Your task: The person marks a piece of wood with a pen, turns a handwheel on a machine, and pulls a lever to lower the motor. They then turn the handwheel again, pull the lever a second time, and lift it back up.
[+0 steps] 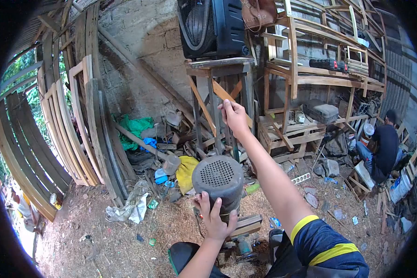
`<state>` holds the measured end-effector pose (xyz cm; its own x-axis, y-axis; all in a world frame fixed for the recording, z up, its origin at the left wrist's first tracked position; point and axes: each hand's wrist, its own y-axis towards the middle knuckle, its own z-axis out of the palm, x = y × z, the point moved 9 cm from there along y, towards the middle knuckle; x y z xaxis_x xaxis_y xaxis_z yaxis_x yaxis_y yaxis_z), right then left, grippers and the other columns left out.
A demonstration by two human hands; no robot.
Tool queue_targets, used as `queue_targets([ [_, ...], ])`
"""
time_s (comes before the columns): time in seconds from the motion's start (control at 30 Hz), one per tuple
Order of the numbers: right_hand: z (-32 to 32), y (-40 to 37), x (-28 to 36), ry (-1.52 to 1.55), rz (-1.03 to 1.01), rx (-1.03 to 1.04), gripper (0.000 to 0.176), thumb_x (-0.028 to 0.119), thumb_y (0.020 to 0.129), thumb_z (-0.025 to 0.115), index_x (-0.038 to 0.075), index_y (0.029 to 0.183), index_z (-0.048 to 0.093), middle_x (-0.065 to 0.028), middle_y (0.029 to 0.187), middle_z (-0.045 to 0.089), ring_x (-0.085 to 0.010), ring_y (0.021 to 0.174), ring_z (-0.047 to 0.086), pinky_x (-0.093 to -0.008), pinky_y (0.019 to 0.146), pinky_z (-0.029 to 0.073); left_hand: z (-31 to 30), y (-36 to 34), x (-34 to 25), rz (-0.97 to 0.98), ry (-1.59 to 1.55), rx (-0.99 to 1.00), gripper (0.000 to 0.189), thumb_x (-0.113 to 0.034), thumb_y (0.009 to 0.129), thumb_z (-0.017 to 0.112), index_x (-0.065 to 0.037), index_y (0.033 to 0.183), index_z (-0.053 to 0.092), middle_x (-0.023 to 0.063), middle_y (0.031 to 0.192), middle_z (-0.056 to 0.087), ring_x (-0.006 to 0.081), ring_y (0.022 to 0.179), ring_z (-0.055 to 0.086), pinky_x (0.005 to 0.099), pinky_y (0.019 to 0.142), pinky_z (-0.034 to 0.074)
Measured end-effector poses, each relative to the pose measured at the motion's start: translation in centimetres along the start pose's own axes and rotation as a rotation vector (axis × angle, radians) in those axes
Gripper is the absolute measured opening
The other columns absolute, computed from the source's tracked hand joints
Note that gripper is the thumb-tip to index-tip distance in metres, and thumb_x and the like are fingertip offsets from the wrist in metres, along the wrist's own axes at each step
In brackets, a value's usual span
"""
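Observation:
A dark grey cylindrical motor housing (217, 178) with a perforated round top stands upright in front of me. My left hand (216, 220) rests against its near side, fingers spread. Beyond and above it, my right hand (234, 116) is closed on a flat wooden strip (224, 92), which slants across in front of a tall wooden stand (204, 72). Part of the strip is hidden behind that hand. Under the motor are a short wooden block (245, 225) and a greenish metal part (244, 246), partly covered by my arm.
A large black speaker (213, 28) sits on the stand. Wooden frames (69, 134) and boards lean at the left. Wooden racks (329, 81) line the right wall, where another person (385, 143) sits low. Shavings, yellow cloth (186, 173) and scraps cover the ground.

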<state>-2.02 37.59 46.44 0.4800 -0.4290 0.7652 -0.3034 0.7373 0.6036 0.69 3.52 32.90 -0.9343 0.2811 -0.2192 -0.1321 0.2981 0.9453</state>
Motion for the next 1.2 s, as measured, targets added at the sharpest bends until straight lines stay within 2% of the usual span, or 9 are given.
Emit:
queue_targets([
  [0.17,0.2,-1.9,2.7,0.061,-0.011,0.003,0.029,0.021,0.109,0.047,0.0,0.118,0.065,0.0029,0.063,0.049,-0.0058,0.051,0.042,-0.0239,0.048,0.034,-0.2,0.2,-0.2,-0.025,-0.004,0.0,0.061,-0.026,0.092,0.062,-0.006,0.145,0.038,0.0302,0.162,0.023,0.0482,0.153,0.015,0.0618,0.122,0.004],
  [0.2,-0.1,-1.4,2.1,0.018,0.033,0.015,0.027,0.02,0.107,0.046,0.003,0.12,0.062,0.0,0.073,0.053,-0.0093,0.056,0.047,-0.0261,0.05,0.039,-0.4,0.5,-0.5,-0.028,0.0,-0.004,0.061,-0.025,0.092,0.061,-0.006,0.145,0.038,0.0298,0.162,0.023,0.0481,0.152,0.017,0.061,0.123,0.003],
  [0.33,-0.1,1.1,-2.3,0.031,0.328,0.024,0.025,0.023,0.101,0.044,0.005,0.103,0.061,-0.0028,0.082,0.06,-0.0162,0.059,0.054,-0.0354,0.059,0.051,-0.4,0.6,-0.8,-0.044,0.006,-0.009,0.062,-0.023,0.093,0.06,-0.006,0.147,0.037,0.0289,0.162,0.024,0.0472,0.152,0.018,0.0607,0.123,0.003],
  [0.43,1.3,-1.0,-0.8,0.154,0.46,0.199,0.026,0.026,0.098,0.045,0.006,0.095,0.062,-0.0034,0.078,0.059,-0.0176,0.057,0.055,-0.0364,0.06,0.053,-0.4,0.6,-1.0,-0.066,0.022,0.0,0.062,-0.023,0.093,0.059,-0.006,0.148,0.036,0.0291,0.162,0.023,0.0473,0.152,0.017,0.0609,0.123,0.003],
  [0.47,1.0,-2.0,0.5,0.143,0.476,0.148,0.027,0.027,0.098,0.045,0.007,0.083,0.057,-0.0022,0.066,0.052,-0.0172,0.05,0.049,-0.0352,0.051,0.047,-0.3,0.5,-1.1,-0.075,0.031,-0.001,0.062,-0.022,0.093,0.059,-0.006,0.148,0.036,0.0294,0.163,0.022,0.0472,0.153,0.017,0.0612,0.122,0.004],
  [0.6,0.1,-1.2,-0.4,0.051,0.353,0.098,0.03,0.028,0.097,0.047,0.012,0.073,0.042,0.0021,0.055,0.038,-0.0123,0.04,0.034,-0.0321,0.04,0.028,-0.1,-0.1,-1.4,-0.064,0.057,-0.041,0.061,-0.018,0.091,0.058,-0.005,0.148,0.036,0.0284,0.162,0.024,0.0464,0.152,0.019,0.061,0.123,0.005],
  [0.87,-0.2,-0.2,-1.9,0.101,0.406,0.066,0.031,0.028,0.096,0.05,0.014,0.069,0.04,0.0044,0.054,0.032,-0.0113,0.039,0.028,-0.0312,0.039,0.023,-0.7,-0.3,-1.0,-0.079,0.129,-0.011,0.062,-0.02,0.09,0.061,-0.002,0.146,0.041,0.0295,0.159,0.031,0.0436,0.15,0.028,0.0604,0.123,0.008],
  [0.97,-0.4,1.7,-4.4,-0.024,0.39,0.018,0.033,0.029,0.094,0.053,0.008,0.069,0.05,-0.002,0.052,0.043,-0.0155,0.038,0.038,-0.0348,0.038,0.028,-0.4,-0.6,-0.7,-0.049,0.153,-0.009,0.063,-0.02,0.09,0.061,-0.001,0.147,0.04,0.03,0.159,0.031,0.0435,0.151,0.027,0.0606,0.123,0.008],
  [1.2,-0.2,-3.5,2.6,0.091,0.254,0.048,0.032,0.023,0.095,0.053,0.006,0.068,0.051,-0.0001,0.053,0.044,-0.0125,0.037,0.037,-0.0335,0.037,0.027,-0.1,-1.3,-0.7,-0.067,0.137,-0.019,0.064,-0.019,0.09,0.06,0.002,0.147,0.039,0.032,0.159,0.03,0.0458,0.15,0.027,0.0609,0.123,0.009],
])
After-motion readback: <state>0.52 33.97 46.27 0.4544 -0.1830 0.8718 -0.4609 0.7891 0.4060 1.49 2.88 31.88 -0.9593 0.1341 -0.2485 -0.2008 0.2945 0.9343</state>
